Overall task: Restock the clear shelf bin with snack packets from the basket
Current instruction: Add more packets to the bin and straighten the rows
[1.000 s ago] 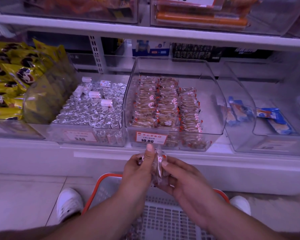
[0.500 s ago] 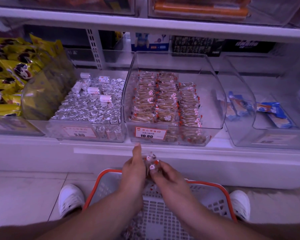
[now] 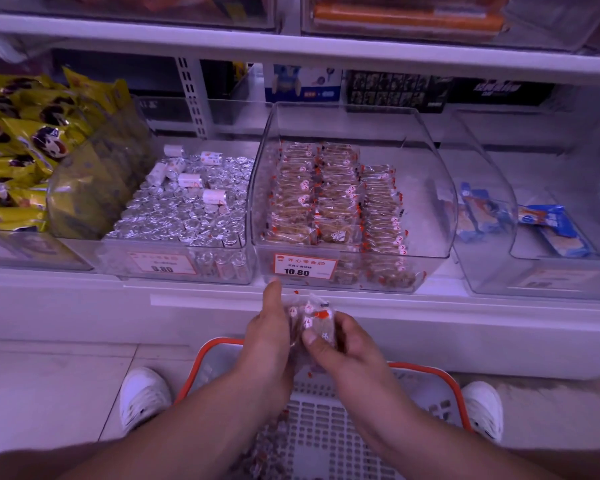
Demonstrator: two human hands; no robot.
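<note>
a: which step was in hand at this moment?

b: i think it was the gathering step. the left hand (image 3: 269,336) and the right hand (image 3: 340,341) were together above the basket (image 3: 426,370), and both gripped a small bundle of snack packets (image 3: 310,318) between them. the left fingers were curled around one side, the right thumb pressed on the front.

a: and where was the bundle?

b: it was below the front edge of the clear shelf bin (image 3: 437,188), not inside it. the bin already had three rows of the same packets; the right row looked lower, and free space was beside it on the right.

a: what did the next move call for?

b: in my judgement, lifting the bundle over the low front wall, above the price label (image 3: 305,266), and setting the packets flat in line with the rows. more packets lay in the basket under the arms.
</note>
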